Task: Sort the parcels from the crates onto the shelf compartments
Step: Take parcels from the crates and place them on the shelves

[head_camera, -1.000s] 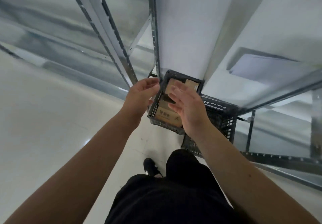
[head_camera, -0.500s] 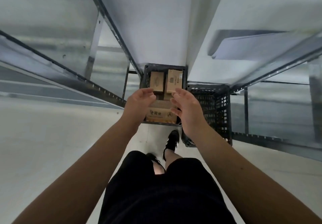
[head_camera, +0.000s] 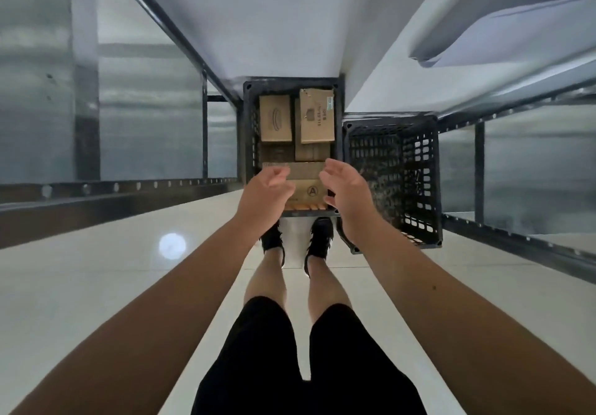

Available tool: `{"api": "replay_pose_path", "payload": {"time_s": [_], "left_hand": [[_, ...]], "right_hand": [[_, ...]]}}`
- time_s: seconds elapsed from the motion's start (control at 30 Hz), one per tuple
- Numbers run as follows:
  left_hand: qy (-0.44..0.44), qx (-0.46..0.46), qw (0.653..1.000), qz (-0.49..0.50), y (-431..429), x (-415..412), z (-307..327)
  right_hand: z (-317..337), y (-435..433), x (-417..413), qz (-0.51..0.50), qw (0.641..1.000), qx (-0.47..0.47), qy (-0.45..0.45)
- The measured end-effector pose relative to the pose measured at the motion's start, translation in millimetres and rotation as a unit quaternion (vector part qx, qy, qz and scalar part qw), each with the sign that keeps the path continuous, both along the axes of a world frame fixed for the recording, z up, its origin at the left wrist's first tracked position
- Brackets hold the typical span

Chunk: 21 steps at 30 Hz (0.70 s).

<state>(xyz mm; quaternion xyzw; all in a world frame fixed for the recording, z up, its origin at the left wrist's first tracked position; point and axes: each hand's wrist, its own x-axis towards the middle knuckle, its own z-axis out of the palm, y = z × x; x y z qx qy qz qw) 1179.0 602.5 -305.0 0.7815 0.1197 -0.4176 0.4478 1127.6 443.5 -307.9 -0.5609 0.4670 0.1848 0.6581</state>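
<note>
A black mesh crate (head_camera: pixel 249 143) stands on the pale floor (head_camera: pixel 96 285) directly ahead of the person's black shoes (head_camera: pixel 319 237), whose toes sit just beside its near rim. Its far rim meets a pale panel (head_camera: pixel 258 21). A second black crate (head_camera: pixel 419 172) stands just beside it on the right, their walls close together; no parcel shows in it.

In the first crate lie brown cardboard parcels. A small box (head_camera: pixel 275 118) and a taller box (head_camera: pixel 317 116) lie side by side at the far end, with more cardboard beneath them. A box marked A (head_camera: pixel 308 185) fills the near end.

The left hand (head_camera: pixel 267 190) hovers over that box's left end, fingers loosely curled and holding nothing. The right hand (head_camera: pixel 348 195) hovers at its right end, over the wall shared with the second crate, fingers nearly straight, palm turned inward, also empty. Whether either hand touches the cardboard cannot be told.

A metal shelf beam (head_camera: pixel 113 189) runs along the left, and another rack beam (head_camera: pixel 516 240) runs along the right behind the second crate. Between the racks the floor forms an open aisle, where the person stands.
</note>
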Motion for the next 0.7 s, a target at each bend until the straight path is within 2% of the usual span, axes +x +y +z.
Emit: {"api": "replay_pose_path", "payload": {"time_s": [0.27, 0.5, 0.7], "left_hand": [[0.009, 0.035, 0.998, -0.052, -21.5, 57.9, -115.0], [-0.003, 0.039, 0.992, -0.12, -55.9, 93.8, -226.5], [0.004, 0.045, 0.995, -0.093, -73.1, 109.9, -306.2]], "right_hand": [[-116.9, -6.8, 46.6, -0.061, 0.997, -0.017, 0.051], [-220.4, -29.1, 93.0, -0.05, 0.996, -0.038, 0.058], [-303.9, -53.1, 119.8, -0.04, 0.991, -0.115, 0.05]]}}
